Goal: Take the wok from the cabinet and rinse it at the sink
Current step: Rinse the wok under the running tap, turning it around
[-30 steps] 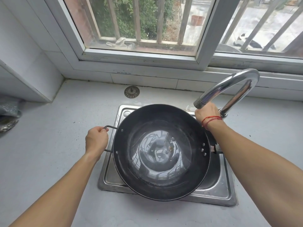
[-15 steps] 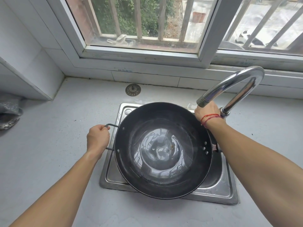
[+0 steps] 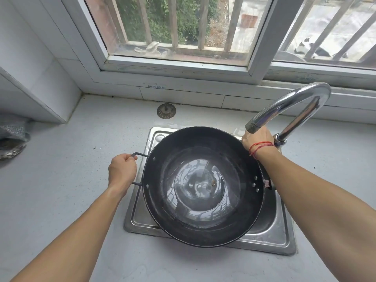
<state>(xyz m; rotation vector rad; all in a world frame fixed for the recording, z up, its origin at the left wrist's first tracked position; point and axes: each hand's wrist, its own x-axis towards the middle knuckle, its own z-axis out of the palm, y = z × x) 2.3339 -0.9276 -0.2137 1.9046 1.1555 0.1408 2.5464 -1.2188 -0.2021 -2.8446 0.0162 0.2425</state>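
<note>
Grip of right hand (image 3: 258,139) unseen

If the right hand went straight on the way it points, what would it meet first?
Likely the faucet spout tip just beyond the right hand; depth is unclear, so it might pass beneath it.

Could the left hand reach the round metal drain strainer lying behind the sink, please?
Likely yes, once freed: bare grey countertop lies between the left hand and the round metal drain strainer, but that hand grips the black wok's wire loop handle over the steel sink.
</note>
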